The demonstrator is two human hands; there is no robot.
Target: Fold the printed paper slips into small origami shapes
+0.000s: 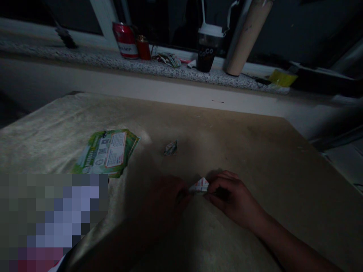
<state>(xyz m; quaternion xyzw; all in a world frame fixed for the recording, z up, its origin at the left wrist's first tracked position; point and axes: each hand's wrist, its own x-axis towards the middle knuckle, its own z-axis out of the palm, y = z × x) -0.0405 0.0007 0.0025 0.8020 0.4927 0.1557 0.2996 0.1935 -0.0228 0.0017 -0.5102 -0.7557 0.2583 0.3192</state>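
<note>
Low light over your table; the pale, slightly creased surface runs up to the wall below the window. Your two hands are close together near the table's front, with a small folded piece of printed paper between them. Your right hand pinches its right end, thumb below, fingers curled. Your left hand lies in deep shadow; its fingertips meet the left end, though the exact grip is too dark to tell. The paper shows a pale face with reddish print, its peak pointing up and away from you.

Beyond your hands, a little to the left, a small folded paper shape sits alone on the table. Farther left: a fanned stack of green-and-white printed sheets, lying flat, well apart from your fingers.

On the speckled windowsill, left to right: a red can with a white band, a small red cylinder just beside it, crumpled wrappers, a dark lidded cup marked "CoCo", a tilted brown tube.
</note>
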